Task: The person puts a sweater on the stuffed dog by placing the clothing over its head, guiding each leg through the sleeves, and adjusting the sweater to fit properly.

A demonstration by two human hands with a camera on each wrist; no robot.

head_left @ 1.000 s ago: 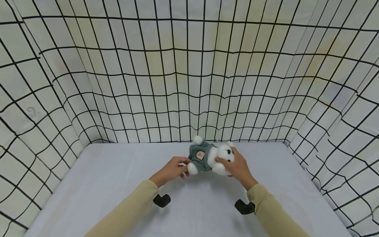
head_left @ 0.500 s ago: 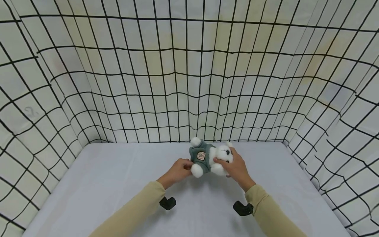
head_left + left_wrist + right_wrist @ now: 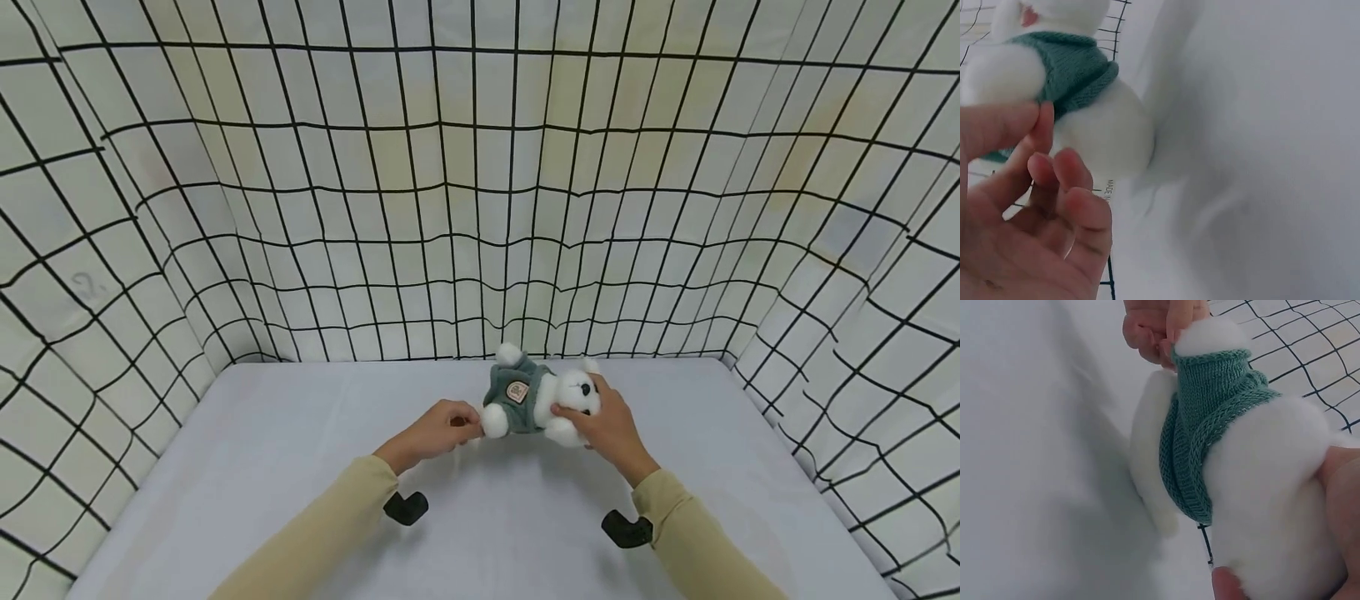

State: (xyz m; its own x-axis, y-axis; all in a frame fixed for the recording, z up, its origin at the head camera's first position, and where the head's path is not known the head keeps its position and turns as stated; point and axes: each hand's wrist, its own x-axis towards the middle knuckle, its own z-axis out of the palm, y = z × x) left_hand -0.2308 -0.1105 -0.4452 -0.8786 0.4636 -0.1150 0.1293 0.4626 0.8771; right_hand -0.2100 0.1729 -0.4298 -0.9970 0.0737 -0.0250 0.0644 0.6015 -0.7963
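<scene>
A white plush bear in a green knitted outfit with a patch on its front is held sideways above the table, head to the right. My right hand grips its head, thumb across the front; in the right wrist view its fingers press into the white fur. My left hand is at the near leg. The left wrist view has its thumb and forefinger pinching the edge of the green knit, the other fingers loosely curled. The far side of the bear is hidden.
A white-covered table lies beneath both hands. Black wire grid backed by white sheeting encloses it at the back and both sides. Black angled pieces stick out near each wrist.
My left hand moved right to the bear's near leg, then slightly back left, with its fingertips now pinching the outfit's edge. The bear and my right hand have shifted a little right.
</scene>
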